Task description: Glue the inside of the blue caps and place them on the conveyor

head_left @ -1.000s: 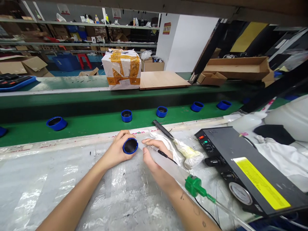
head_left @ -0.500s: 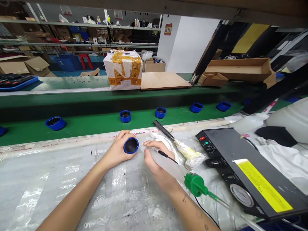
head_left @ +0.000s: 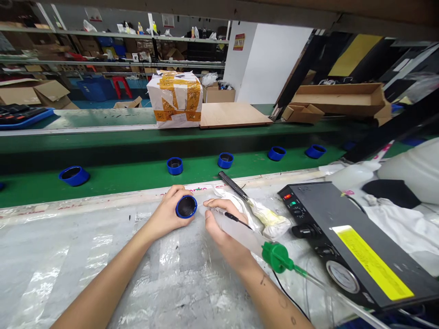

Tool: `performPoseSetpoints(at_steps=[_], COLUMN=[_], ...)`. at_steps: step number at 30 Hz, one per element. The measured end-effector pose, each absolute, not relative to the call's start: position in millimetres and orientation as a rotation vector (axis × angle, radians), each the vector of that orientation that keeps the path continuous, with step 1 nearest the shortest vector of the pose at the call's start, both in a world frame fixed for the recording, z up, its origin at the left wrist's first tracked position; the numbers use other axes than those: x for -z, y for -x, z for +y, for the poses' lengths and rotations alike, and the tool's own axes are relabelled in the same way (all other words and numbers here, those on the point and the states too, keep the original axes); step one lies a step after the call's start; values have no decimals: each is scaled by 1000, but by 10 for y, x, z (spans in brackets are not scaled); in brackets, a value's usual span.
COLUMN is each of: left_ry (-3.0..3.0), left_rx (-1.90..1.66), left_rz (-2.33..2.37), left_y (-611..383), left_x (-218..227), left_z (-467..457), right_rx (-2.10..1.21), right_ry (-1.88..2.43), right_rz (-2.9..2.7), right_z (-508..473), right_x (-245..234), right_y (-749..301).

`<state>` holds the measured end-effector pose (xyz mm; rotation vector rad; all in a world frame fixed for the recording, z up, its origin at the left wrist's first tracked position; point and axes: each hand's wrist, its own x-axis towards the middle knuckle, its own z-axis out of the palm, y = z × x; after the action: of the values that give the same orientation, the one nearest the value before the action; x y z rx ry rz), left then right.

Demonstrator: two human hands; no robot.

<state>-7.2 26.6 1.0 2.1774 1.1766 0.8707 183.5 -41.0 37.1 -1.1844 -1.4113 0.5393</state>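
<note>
My left hand [head_left: 171, 210] is closed around a blue ring-shaped cup [head_left: 186, 207] with a dark inside, its opening tilted toward me. In my right hand [head_left: 222, 224] is a translucent glue dispensing syringe [head_left: 240, 234], gripped like a pen. The syringe's tip points at the cup's right rim; whether it touches I cannot tell. A green cap [head_left: 275, 257] closes the syringe's back end, and a clear hose runs from it to the lower right. A thin black cable lies along the barrel.
Several similar blue cups [head_left: 225, 160] stand on the green conveyor belt [head_left: 137, 176] beyond the plastic-covered table [head_left: 85, 256]. At right sits a black dispenser controller [head_left: 360, 242] with a gauge. A black-handled tool [head_left: 233, 185], its end wrapped in white cloth, lies behind my right hand.
The blue cups on the belt have shifted slightly to the left. My hands, the held cup and the syringe stay nearly where they were.
</note>
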Motion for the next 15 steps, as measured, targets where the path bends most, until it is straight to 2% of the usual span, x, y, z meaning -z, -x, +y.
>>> performPoseSetpoints(at_steps=[15], left_ry=[-2145], left_rx=[-936], left_rz=[1192], left_y=[78], left_x=[26], left_z=[281], right_rx=[-577], right_ry=[1222], right_rz=[-1398], right_z=[-411], right_x=[-386], right_y=[-1852])
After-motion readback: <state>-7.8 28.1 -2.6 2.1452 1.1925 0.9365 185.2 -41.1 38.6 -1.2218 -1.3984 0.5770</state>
